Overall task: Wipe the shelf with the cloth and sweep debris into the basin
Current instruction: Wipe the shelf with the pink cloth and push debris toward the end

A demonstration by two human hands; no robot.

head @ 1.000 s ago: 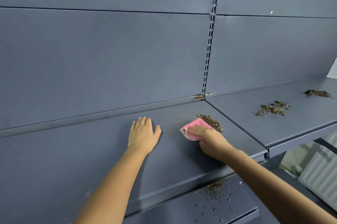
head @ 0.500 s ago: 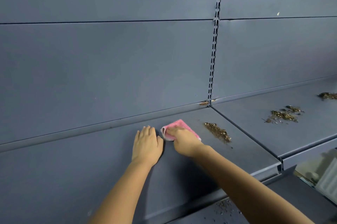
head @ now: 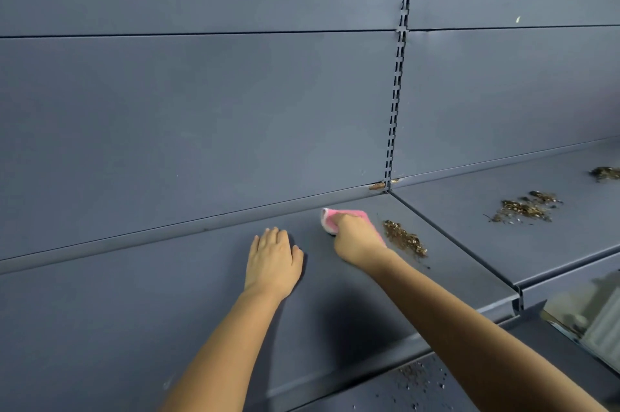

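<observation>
Pink cloth [head: 339, 218] (bunched) lies on grey shelf [head: 167, 311], beside brown debris [head: 404, 239].

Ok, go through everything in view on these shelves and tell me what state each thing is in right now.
Left hand: flat, fingers straight, pressed on the shelf.
Right hand: curled round the pink cloth, holding it on the shelf.
Debris pile: unswept, just right of the cloth.
Neighbouring shelf: two more debris piles.
Lower shelf: scattered crumbs.
Basin: not in view.

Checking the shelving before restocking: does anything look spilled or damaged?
Yes. Brown debris lies spilled beside the pink cloth, more piles sit on the next shelf, and specks dot the lower shelf. No damage is visible.
</observation>
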